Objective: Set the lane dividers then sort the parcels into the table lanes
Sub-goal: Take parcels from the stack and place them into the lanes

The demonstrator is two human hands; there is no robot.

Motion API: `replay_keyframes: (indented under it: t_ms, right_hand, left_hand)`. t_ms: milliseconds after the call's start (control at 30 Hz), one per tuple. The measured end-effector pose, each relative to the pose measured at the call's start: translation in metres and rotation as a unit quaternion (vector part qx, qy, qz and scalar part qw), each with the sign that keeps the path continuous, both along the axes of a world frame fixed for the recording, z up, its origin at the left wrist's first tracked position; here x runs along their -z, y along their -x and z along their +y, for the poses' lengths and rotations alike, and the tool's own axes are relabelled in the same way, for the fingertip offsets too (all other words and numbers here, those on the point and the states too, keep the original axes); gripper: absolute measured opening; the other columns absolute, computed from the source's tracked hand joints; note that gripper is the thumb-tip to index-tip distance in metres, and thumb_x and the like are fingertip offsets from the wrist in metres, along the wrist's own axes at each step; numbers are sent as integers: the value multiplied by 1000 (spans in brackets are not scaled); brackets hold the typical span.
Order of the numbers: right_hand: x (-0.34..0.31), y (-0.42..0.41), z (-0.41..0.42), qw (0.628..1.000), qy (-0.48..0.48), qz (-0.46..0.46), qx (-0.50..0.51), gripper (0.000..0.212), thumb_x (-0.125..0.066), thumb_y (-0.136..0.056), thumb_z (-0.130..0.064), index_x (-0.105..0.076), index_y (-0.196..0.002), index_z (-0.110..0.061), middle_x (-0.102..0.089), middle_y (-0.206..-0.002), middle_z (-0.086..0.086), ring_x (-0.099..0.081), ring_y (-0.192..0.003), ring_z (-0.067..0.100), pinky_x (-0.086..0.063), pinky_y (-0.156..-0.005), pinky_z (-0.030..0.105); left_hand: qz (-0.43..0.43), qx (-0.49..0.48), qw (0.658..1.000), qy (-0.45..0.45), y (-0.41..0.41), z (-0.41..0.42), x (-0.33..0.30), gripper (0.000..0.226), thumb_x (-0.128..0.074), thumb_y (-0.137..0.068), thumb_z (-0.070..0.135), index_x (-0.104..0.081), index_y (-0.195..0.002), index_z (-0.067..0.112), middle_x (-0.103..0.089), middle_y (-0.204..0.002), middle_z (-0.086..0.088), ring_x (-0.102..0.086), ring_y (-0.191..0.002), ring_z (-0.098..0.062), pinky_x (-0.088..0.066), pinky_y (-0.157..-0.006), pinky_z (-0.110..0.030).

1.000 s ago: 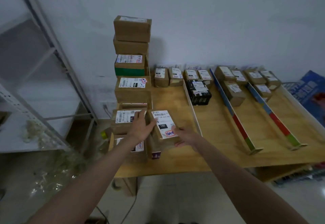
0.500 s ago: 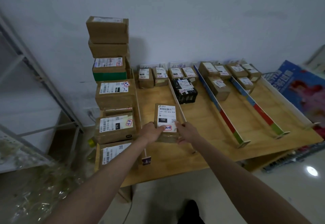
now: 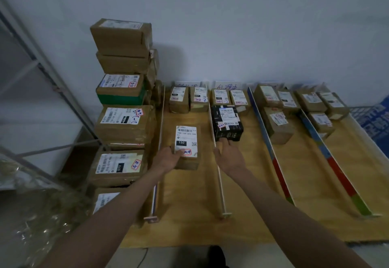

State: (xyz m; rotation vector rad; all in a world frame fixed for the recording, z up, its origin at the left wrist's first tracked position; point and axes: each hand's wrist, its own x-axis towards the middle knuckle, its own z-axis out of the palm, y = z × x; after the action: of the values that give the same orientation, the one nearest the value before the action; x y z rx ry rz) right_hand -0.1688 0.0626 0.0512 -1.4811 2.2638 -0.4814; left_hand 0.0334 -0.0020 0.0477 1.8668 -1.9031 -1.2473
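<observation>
The right hand (image 3: pixel 228 155) has let go of the parcel (image 3: pixel 187 146) and now hovers over the white divider (image 3: pixel 216 158), fingers loosely extended toward the black parcel (image 3: pixel 227 122), holding nothing. The left hand (image 3: pixel 171 157) alone grips the brown parcel at its near corner, thumb on the label. It sits on the wooden table (image 3: pixel 189 215) in the leftmost lane, short of the two parcels (image 3: pixel 188 99) at the wall.

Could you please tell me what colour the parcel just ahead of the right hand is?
The parcel is black with a white label, seen in the head view.
</observation>
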Motion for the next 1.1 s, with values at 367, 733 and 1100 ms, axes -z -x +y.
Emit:
replay_keyframes:
  t_ms: [367,733,1100]
  right_hand:
    - [6,83,-70,993,30,74,-89,44,-44,-99,-32,-44,-139,-14,-50,-138,9,-45,-129,27,-33,-112,42]
    - [17,98,-143,992,44,54,-102,41,-44,-102,-31,-44,-139,-14,-48,-139,7,-42,-132,24,-33,-114,40]
    - [58,115,-209,994,29,65,-85,40,-47,-100,-30,-47,-136,-13,-52,-135,7,-43,-132,22,-35,-114,42]
  left_hand:
    - [-14,-98,995,-2,51,-43,16,56,-54,-97,49,-59,-135,9,-62,-133,-10,-59,-118,-27,-48,-99,-38]
    - [-51,-117,991,-28,68,-136,48,47,-51,-101,40,-59,-130,5,-62,-130,-10,-60,-117,-30,-49,-98,-38]
    - [-55,-140,987,-59,82,-226,99,41,-49,-103,25,-47,-138,3,-54,-141,-16,-51,-129,-35,-42,-104,-40]
